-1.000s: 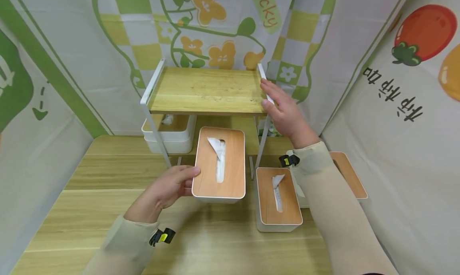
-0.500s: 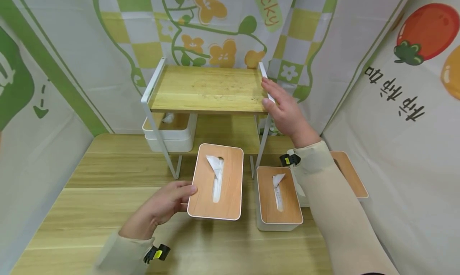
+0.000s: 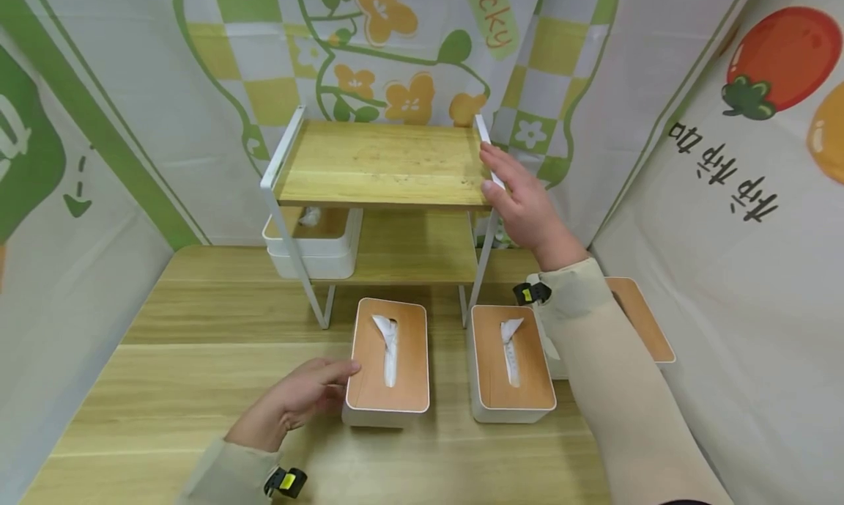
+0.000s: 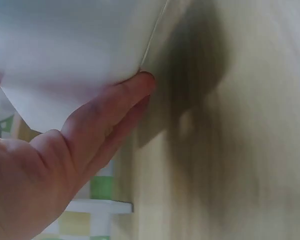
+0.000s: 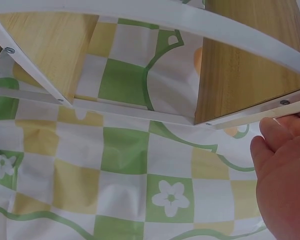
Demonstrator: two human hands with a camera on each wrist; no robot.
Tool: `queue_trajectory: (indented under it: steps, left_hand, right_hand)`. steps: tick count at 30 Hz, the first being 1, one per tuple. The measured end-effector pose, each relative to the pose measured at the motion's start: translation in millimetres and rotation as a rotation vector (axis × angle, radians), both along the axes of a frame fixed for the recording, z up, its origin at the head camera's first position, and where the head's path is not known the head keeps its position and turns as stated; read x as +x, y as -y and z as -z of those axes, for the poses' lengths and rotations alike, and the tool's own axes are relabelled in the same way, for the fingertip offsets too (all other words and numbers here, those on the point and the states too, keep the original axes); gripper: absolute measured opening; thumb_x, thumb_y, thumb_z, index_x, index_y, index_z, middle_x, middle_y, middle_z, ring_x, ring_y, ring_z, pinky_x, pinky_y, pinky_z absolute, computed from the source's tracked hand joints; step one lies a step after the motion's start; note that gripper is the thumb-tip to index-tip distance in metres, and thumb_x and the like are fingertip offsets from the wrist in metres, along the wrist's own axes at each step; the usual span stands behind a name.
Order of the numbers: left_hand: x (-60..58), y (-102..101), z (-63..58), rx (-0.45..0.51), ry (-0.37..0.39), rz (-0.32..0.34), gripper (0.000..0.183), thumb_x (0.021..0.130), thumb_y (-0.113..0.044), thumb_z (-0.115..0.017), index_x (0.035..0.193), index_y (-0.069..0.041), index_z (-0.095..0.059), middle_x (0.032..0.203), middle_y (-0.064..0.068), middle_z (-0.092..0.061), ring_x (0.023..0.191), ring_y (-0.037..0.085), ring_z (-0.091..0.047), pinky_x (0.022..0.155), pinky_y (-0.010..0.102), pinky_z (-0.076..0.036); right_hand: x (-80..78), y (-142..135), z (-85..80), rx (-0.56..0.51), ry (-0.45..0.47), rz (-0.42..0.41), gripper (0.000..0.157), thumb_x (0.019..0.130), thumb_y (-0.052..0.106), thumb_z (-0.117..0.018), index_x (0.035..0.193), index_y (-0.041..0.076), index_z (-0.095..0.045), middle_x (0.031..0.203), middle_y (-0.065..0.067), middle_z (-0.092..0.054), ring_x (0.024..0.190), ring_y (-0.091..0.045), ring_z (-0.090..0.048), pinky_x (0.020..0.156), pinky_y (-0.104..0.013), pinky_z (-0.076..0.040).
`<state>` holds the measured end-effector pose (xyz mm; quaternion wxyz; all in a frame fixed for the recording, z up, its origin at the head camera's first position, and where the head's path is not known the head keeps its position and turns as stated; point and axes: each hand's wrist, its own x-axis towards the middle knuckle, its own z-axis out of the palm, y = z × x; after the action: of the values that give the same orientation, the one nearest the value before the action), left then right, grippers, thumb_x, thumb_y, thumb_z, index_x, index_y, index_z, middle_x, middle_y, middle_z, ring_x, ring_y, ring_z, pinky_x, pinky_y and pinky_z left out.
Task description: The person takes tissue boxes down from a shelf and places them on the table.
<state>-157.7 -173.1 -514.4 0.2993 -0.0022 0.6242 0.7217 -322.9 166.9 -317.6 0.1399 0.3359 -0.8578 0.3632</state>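
My left hand [image 3: 306, 395] grips a tissue box [image 3: 409, 366] by its left side, thumb at the edge of the wood-look lid. A white tissue pokes from its slot. In the left wrist view the fingers [image 4: 110, 107] lie along the lower edge of the white box side, close over the tabletop, whose surface carries their shadow. My right hand [image 3: 524, 204] rests on the right side rail of a two-tier rack [image 3: 376, 186], with fingers fairly straight. The right wrist view shows fingertips [image 5: 270, 127] against that white rail.
Right of the held box stands a similar tissue box [image 3: 488, 384]. Farther right, another wood-lidded box [image 3: 642, 322] is partly hidden by my right sleeve. White stacked boxes [image 3: 310, 263] sit on the rack's lower shelf at left. Printed cloth walls enclose the wooden table [image 3: 198, 344].
My left hand has brought the tissue box away from the rack's front, toward me and down to the tabletop, beside the other box. The right hand has stayed on the rail.
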Motion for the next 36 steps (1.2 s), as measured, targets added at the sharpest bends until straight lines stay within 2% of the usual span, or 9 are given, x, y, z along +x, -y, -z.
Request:
queue_trajectory:
  steps: [4,7,9,15,22,27,36]
  left_hand:
    - [-1.8,1,9.8,-0.009,0.025,-0.029,0.054,0.1,-0.026,-0.058,0.125,0.021,-0.049,0.101,0.016,-0.067,0.094,0.029,-0.066,0.084,0.042,-0.055]
    - [-3.3,1,11.9,-0.01,0.032,-0.04,0.052,0.099,-0.025,-0.059,0.124,0.019,-0.05,0.099,0.016,-0.065,0.092,0.029,-0.066,0.082,0.042,-0.055]
    - [-4.5,0,11.3,-0.013,0.029,-0.04,0.051,0.099,-0.024,-0.059,0.123,0.02,-0.051,0.098,0.016,-0.065,0.091,0.028,-0.066,0.081,0.041,-0.056]
    - [-7.4,-6,9.2,-0.043,0.01,-0.028,0.053,0.103,-0.019,-0.052,0.137,0.02,-0.039,0.097,0.014,-0.067,0.085,0.025,-0.065,0.073,0.039,-0.056]
    - [-9.0,-8,7.9,-0.092,0.011,-0.073,0.066,0.104,-0.016,-0.052,0.154,0.007,-0.017,0.103,0.021,-0.07,0.085,0.027,-0.068,0.068,0.043,-0.055]
    - [-10.1,-13,4.5,-0.103,-0.006,-0.057,0.067,0.104,-0.016,-0.052,0.156,0.005,-0.016,0.097,0.018,-0.071,0.078,0.025,-0.067,0.066,0.044,-0.054]
    - [-13.3,-31,3.4,-0.104,-0.004,-0.034,0.064,0.104,-0.014,-0.053,0.156,0.003,-0.019,0.1,0.017,-0.069,0.079,0.026,-0.068,0.069,0.046,-0.055]
  right_hand:
    - [-0.1,0,0.7,0.014,-0.002,0.003,0.062,0.103,0.037,-0.039,0.152,-0.001,-0.036,0.162,-0.005,-0.026,0.146,-0.019,-0.021,0.118,-0.038,-0.015]
    - [-0.2,0,0.4,0.016,-0.01,-0.001,0.062,0.103,0.037,-0.038,0.152,-0.001,-0.036,0.161,-0.005,-0.027,0.146,-0.019,-0.021,0.118,-0.038,-0.015]
    - [-0.4,1,0.0,0.017,-0.018,-0.004,0.062,0.103,0.037,-0.038,0.151,-0.002,-0.037,0.161,-0.006,-0.027,0.146,-0.019,-0.022,0.118,-0.038,-0.015]
    - [-1.3,0,0.6,0.016,-0.022,-0.006,0.063,0.103,0.037,-0.038,0.151,-0.003,-0.036,0.161,-0.007,-0.027,0.146,-0.02,-0.021,0.118,-0.038,-0.015]
    - [-1.1,1,-0.2,0.008,-0.038,-0.008,0.062,0.103,0.036,-0.038,0.151,-0.003,-0.037,0.161,-0.009,-0.028,0.146,-0.021,-0.023,0.117,-0.037,-0.016]
    - [-1.0,0,0.4,0.015,-0.03,-0.001,0.062,0.103,0.036,-0.038,0.151,-0.002,-0.037,0.161,-0.007,-0.027,0.146,-0.02,-0.022,0.118,-0.038,-0.015]
    - [-0.7,0,0.6,0.012,-0.024,-0.002,0.062,0.104,0.037,-0.038,0.151,-0.003,-0.036,0.161,-0.007,-0.027,0.146,-0.019,-0.021,0.118,-0.037,-0.015]
